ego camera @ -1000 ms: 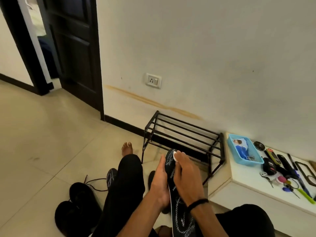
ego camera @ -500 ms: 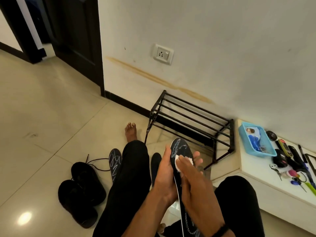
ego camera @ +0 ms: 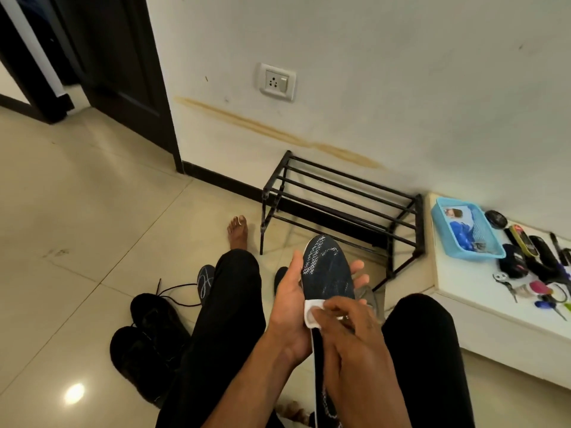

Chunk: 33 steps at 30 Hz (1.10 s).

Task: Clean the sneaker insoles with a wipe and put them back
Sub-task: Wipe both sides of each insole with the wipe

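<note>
Your right hand (ego camera: 349, 332) has pulled the wipe (ego camera: 312, 313) back down the insole (ego camera: 329, 279): a second ago it sat at the toe tip, half a second ago just below it, and now it presses at mid-length. That reads as one full stroke from toe toward heel, so the forefoot looks covered and the heel half is likely next. Your right fingers are curled over the white wipe, pinching it flat against the dark patterned face, with the wipe's edge peeking out at 9 o'clock of your knuckles.

Your left hand (ego camera: 290, 307) cradles the insole from behind, thumb along its left edge and fingertips (ego camera: 360, 278) showing past the right edge at 3 o'clock. The fingers are partly wrapped, not clenched. The toe end points to 12 o'clock, clear of both hands; the heel end runs down to 6 o'clock and is hidden under your right wrist.

Further out, at 9 o'clock beside your left leg, the black sneakers (ego camera: 151, 341) lie on the floor. A second insole (ego camera: 205, 281) seems to lie just beyond them, partly hidden by your knee. At 12 o'clock stands the shoe rack (ego camera: 340, 199).
</note>
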{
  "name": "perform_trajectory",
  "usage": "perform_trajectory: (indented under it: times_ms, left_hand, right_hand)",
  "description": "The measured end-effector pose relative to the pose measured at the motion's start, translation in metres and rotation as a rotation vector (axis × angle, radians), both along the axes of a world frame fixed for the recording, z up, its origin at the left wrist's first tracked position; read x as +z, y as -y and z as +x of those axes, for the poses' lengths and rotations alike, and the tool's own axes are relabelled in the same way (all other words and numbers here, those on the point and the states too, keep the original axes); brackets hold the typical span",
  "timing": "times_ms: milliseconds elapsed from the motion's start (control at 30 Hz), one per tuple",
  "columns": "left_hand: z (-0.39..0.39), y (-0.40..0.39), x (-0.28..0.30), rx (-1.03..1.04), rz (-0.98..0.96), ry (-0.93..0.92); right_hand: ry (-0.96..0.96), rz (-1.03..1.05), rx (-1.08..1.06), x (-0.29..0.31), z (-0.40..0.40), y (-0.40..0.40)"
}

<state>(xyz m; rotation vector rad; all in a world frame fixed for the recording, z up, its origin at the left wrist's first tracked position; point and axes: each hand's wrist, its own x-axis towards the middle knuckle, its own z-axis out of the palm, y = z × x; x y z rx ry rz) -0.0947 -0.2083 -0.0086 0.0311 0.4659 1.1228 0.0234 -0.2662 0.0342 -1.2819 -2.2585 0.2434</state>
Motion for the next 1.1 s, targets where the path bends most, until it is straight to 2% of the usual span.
perform_trajectory:
  times_ms: [100,200,300,367,433,533,733,867,1100]
  left_hand:
    - [0.0,0.003,-0.005,-0.013,0.006,-0.016]
    - [0.001,0.0,-0.004,-0.013,0.0,-0.078]
    - [0.008,-0.001,-0.003,-0.025,-0.016,-0.078]
    - [0.016,0.001,-0.003,-0.029,-0.046,-0.112]
    - [0.027,0.001,-0.001,-0.042,-0.049,-0.123]
    - [0.035,-0.002,-0.005,-0.069,-0.067,-0.131]
    - [0.032,-0.003,-0.011,-0.094,-0.075,-0.187]
    - [0.032,-0.004,-0.013,-0.128,-0.086,-0.129]
    - [0.037,0.0,-0.008,-0.105,-0.054,-0.162]
  right_hand:
    - [-0.04,-0.116,-0.072,-0.001,-0.004,-0.002]
    - [-0.099,-0.067,-0.011,-0.005,-0.002,-0.01]
    - [-0.194,-0.142,-0.1,-0.002,-0.003,-0.033]
    - [-0.168,-0.183,-0.171,-0.001,0.002,-0.062]
    - [-0.076,-0.122,-0.224,-0.001,0.011,-0.093]
    - [-0.082,-0.133,-0.291,0.003,0.021,-0.121]
    - [-0.179,-0.199,-0.187,-0.002,0.016,-0.066]
    - [-0.253,-0.212,-0.108,-0.005,0.017,-0.031]
    - [-0.17,-0.156,-0.189,0.005,0.012,-0.083]
